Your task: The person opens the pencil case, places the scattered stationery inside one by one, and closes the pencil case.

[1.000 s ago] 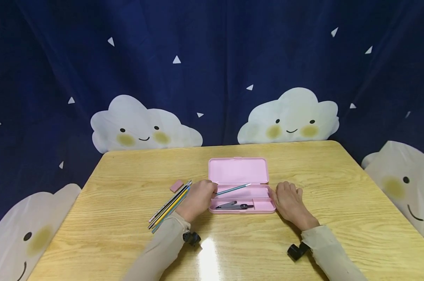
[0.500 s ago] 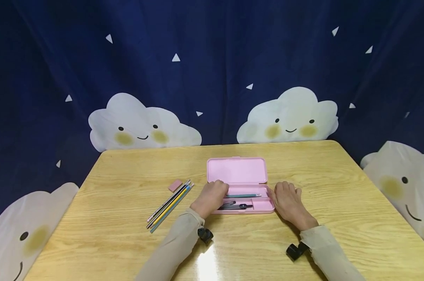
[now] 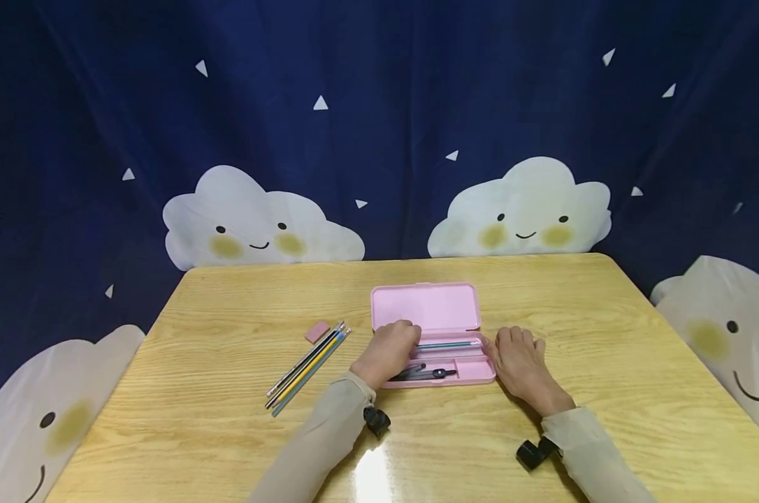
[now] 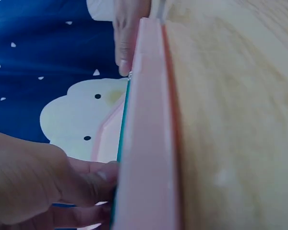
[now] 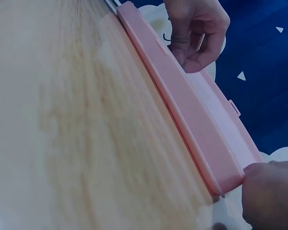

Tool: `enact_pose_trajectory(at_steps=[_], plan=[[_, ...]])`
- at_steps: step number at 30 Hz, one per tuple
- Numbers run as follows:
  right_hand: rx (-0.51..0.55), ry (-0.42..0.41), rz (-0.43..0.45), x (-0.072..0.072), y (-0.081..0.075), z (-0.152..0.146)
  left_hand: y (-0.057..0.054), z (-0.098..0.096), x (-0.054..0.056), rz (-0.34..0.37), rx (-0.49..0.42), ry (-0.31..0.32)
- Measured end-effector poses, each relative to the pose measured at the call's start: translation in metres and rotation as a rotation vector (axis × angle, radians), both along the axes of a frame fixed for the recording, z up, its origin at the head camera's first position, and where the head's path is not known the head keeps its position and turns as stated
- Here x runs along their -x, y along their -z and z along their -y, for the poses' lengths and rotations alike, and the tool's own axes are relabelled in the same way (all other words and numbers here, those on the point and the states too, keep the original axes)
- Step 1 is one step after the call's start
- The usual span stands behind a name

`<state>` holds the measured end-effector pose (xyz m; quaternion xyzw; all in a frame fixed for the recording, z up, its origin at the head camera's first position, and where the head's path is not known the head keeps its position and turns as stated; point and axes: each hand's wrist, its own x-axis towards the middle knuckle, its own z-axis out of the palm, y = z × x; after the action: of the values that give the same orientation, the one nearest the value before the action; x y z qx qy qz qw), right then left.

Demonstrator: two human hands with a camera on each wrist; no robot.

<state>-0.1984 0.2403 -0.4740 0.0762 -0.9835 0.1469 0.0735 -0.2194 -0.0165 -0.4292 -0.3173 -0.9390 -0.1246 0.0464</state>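
A pink pencil case (image 3: pixel 474 368) lies open on the table, its lid (image 3: pixel 425 306) folded back. My left hand (image 3: pixel 388 353) reaches over the case's left part and pinches a teal pencil (image 3: pixel 449 345), which lies lengthwise along the back compartment, its eraser end to the right. In the left wrist view the thumb and fingers are at the teal pencil (image 4: pixel 124 122) behind the case's front wall. My right hand (image 3: pixel 521 367) grips the case's right end, thumb at the rim. A dark grey compass (image 3: pixel 439 374) sits in the front compartment, partly hidden by the left hand.
Left of the case, several pencils (image 3: pixel 307 370) lie side by side at a slant on the wooden table (image 3: pixel 228 314). A pink eraser (image 3: pixel 317 331) is near their upper ends. A dark blue curtain (image 3: pixel 392 126) hangs behind the table.
My left hand has moved right over the case, bringing the teal pencil from a slant above it to lie along the back compartment. The right hand has stayed at the case's right end.
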Motion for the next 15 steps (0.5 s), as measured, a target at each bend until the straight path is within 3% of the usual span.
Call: enact_pose_trajectory(at_steps=[6, 15], plan=[[0.005, -0.003, -0.006, -0.0009, -0.0018, -0.0008, 0.0060, -0.0040, -0.0004, -0.016, -0.030, 0.005], [0.013, 0.001, 0.006, -0.0024, -0.0010, 0.0025, 0.0071, -0.0015, -0.0033, 0.079, -0.033, 0.010]])
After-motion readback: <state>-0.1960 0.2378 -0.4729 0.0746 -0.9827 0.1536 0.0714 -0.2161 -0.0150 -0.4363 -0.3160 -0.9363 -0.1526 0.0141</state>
